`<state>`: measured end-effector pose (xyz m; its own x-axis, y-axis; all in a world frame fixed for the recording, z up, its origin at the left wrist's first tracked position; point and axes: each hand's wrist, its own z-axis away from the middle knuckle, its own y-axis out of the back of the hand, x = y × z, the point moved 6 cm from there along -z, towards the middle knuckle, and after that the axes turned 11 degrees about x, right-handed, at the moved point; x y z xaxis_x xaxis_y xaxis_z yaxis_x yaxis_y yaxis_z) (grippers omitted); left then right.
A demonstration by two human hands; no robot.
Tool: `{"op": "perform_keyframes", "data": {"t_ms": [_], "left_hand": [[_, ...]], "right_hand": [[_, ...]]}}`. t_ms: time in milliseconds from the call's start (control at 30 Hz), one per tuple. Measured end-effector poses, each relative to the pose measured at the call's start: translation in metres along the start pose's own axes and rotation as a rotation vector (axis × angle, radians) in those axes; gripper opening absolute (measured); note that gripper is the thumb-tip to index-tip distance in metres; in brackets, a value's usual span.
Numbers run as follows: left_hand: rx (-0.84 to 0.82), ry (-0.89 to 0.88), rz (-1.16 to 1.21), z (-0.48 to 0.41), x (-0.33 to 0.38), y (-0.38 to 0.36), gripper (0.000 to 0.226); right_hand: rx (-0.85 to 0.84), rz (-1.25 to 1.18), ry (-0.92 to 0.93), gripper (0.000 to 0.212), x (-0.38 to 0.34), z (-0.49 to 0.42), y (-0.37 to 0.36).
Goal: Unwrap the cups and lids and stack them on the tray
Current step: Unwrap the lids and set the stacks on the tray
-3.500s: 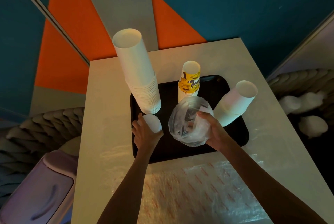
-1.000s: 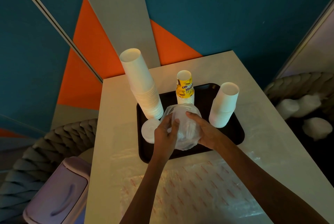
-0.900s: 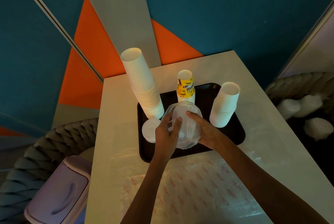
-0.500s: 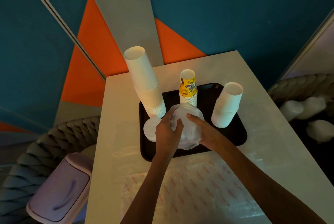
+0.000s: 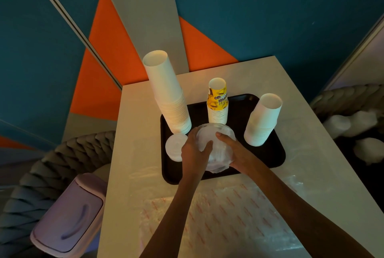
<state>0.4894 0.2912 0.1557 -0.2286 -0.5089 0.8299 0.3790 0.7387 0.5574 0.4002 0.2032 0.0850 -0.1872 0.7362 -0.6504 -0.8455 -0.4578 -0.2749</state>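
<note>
Both hands cup the wrapped lid bundle [image 5: 216, 149] over the tray [image 5: 270, 158] — left hand [image 5: 194, 153] clasping its left side, right hand [image 5: 239, 153] its right, thumbs on top.

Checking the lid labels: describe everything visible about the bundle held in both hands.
The wrapped lid bundle looks like a squat stack of round translucent-white lids in thin, crinkly clear plastic. It is held tilted above the near middle of the black tray, and whether it touches the tray is unclear. The left hand grips its left side, thumb across the top; the right hand holds its right side. The wrap appears still on.
</note>
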Motion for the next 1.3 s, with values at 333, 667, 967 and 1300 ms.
{"op": "perform_keyframes", "data": {"t_ms": [333, 667, 967, 1300], "left_hand": [[0.081, 0.162, 0.248, -0.022, -0.017, 0.023, 0.038], [0.246, 0.598, 0.396, -0.073, -0.105, 0.049, 0.038], [0.188, 0.379, 0.053, -0.083, -0.117, 0.026, 0.036], [0.24, 0.215, -0.224, -0.084, -0.119, 0.026, 0.04]], "right_hand": [[0.007, -0.018, 0.013, 0.072, 0.0, -0.015, -0.007], [0.003, -0.079, 0.067, 0.08, -0.007, -0.026, 0.003], [-0.057, -0.11, 0.061, 0.067, -0.007, -0.038, 0.004], [-0.08, -0.094, 0.023, 0.078, -0.002, -0.042, 0.003]]}}
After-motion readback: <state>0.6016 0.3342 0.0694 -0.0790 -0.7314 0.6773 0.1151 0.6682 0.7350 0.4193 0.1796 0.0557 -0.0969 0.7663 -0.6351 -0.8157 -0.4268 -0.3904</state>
